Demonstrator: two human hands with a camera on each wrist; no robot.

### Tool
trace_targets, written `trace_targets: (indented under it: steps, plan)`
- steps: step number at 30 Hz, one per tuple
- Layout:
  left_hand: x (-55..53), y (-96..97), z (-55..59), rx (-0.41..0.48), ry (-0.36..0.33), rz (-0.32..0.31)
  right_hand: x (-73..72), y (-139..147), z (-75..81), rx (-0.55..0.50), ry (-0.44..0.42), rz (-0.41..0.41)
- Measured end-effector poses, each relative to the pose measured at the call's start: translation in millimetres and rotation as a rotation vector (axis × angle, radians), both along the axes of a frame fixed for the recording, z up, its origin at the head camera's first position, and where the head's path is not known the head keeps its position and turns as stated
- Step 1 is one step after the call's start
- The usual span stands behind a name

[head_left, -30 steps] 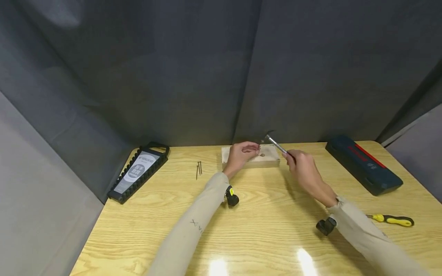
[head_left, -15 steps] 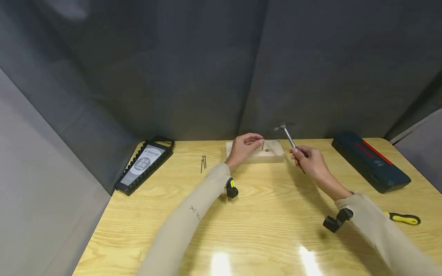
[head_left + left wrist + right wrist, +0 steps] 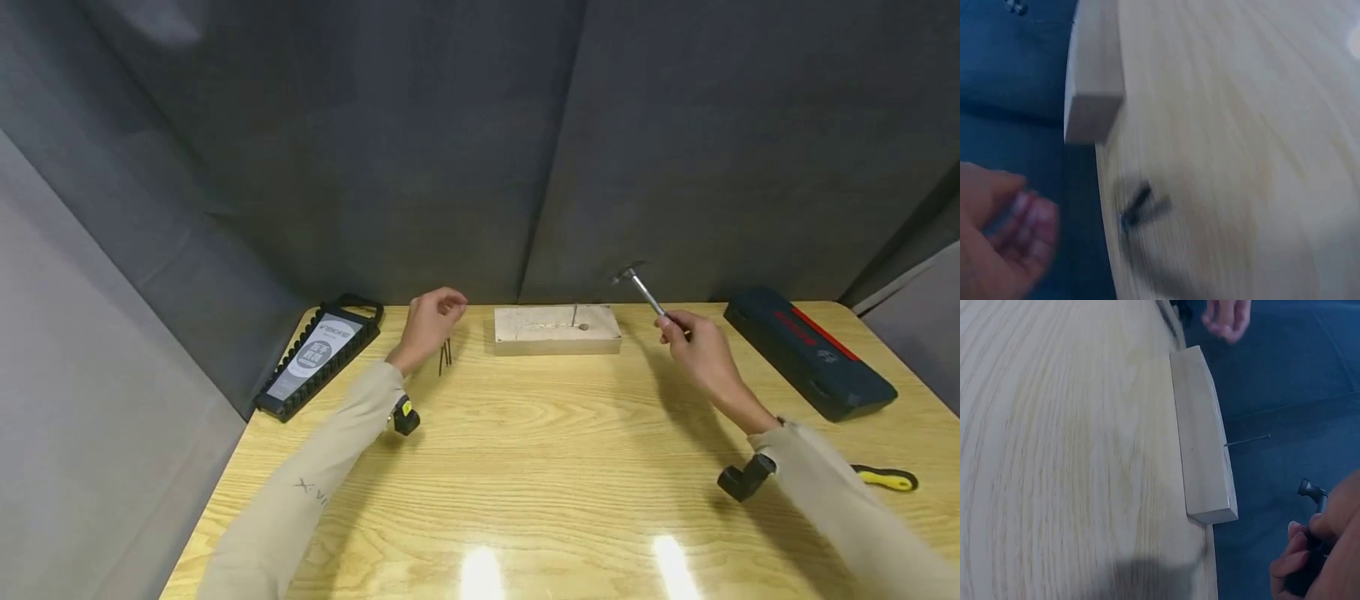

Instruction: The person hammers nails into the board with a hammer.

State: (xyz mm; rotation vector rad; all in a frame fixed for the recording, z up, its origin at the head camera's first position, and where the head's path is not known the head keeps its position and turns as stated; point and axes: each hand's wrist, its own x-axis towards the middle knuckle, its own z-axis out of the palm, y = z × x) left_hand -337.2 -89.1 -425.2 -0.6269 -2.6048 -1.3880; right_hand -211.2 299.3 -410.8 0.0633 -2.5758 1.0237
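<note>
A nail (image 3: 574, 315) stands upright in the top of a pale wooden block (image 3: 557, 347) at the table's far edge; the right wrist view shows the same nail (image 3: 1249, 440) sticking well out of the wood. My left hand (image 3: 429, 327) hovers left of the block with loosely bent fingers, and I see nothing held in it. Just beside and below it lie several loose nails (image 3: 445, 358), blurred in the left wrist view. My right hand (image 3: 696, 343) grips a hammer (image 3: 647, 293) by its handle, head raised, to the right of the block and apart from the nail.
On the left lies a black toothed rack (image 3: 318, 354) with a printed label. A dark blue case (image 3: 810, 354) with a red strip lies at the right. Nearer, a yellow-and-black handle (image 3: 887, 478) shows partly behind the right sleeve. A dark curtain (image 3: 405, 167) hangs behind the table.
My left hand has let go of the nail in the block and moved left to above the loose nails. The hammer has lifted away to the right.
</note>
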Motion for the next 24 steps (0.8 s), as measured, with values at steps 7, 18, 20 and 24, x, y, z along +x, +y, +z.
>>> trace_targets:
  steps: [7, 18, 20, 24]
  plan:
    - [16.5, -27.2, -1.9, -0.342, -0.263, 0.058, 0.6, 2, -3.7, 0.030, 0.050, -0.022]
    - [13.1, -30.4, -10.1, -0.216, -0.438, 0.074, -2.4, -2, -5.1, 0.030, 0.049, -0.009]
    - [12.6, -32.5, -9.2, -0.186, -0.475, 0.095, -2.3, -2, -6.1, 0.030, 0.047, -0.005]
    - [11.9, -35.5, -7.0, -0.182, -0.505, 0.116, -1.4, -2, -8.1, 0.027, 0.050, -0.002]
